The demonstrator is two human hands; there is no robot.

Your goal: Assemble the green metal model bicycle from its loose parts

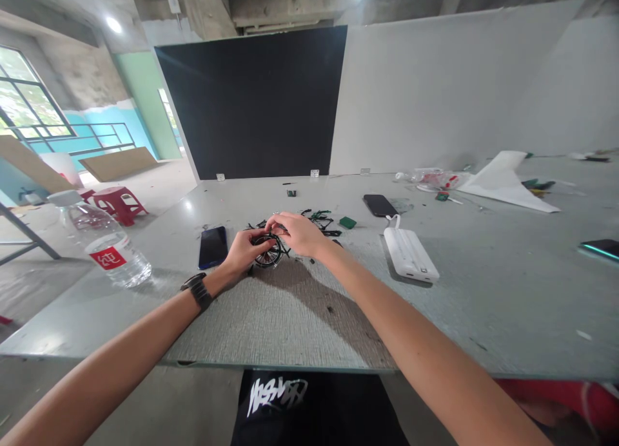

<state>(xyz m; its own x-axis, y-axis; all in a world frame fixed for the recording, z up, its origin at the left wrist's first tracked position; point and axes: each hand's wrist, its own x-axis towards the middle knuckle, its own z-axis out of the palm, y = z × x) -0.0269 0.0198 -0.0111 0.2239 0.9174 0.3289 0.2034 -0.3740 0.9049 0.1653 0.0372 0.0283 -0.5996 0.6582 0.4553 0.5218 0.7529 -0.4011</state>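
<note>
- While the left hand [240, 252] pinches the black spoked wheel [269, 258] between thumb and fingers, just right of the dark phone [213, 247] on the table [271, 323], brace it upright with light pressure, sparing the spokes
- Right hand [300, 232]: fingertips gathered at the wheel's upper edge; whether they clamp a part cannot be told
- Use small finger movements; avoid sweeping the loose dark parts [323, 223] beyond
- Bottle label [109, 258]: white character 纯 on red
- Garment lettering [276, 396]: white, stylised, not legible
</note>
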